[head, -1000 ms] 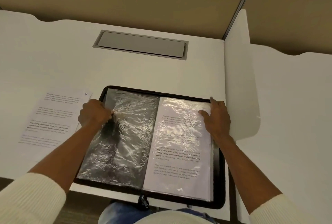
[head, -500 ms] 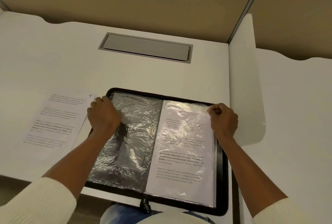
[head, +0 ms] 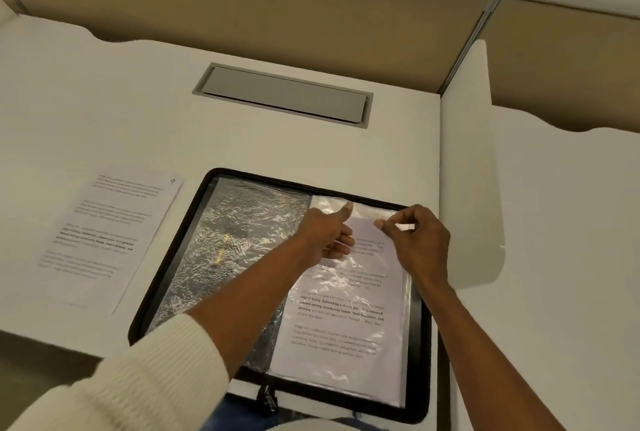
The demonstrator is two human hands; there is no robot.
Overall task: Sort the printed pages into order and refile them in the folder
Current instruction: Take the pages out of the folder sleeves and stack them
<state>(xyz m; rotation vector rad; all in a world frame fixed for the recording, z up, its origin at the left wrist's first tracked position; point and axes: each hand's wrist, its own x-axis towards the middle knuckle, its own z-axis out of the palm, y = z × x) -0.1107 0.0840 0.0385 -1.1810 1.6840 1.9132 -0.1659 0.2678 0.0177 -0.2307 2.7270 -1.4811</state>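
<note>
Together, left hand (head: 325, 233) and right hand (head: 419, 240) pinch sleeve (head: 346, 326).

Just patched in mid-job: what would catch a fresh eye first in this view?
The open black folder sits at the near edge of the desk, with both hands at the top of its right sleeve: the right hand pinches there and the left hand lays its thumb beside it. The folder's left half is crinkled, shiny plastic. A loose page marked 9 lies left of the folder.
</note>
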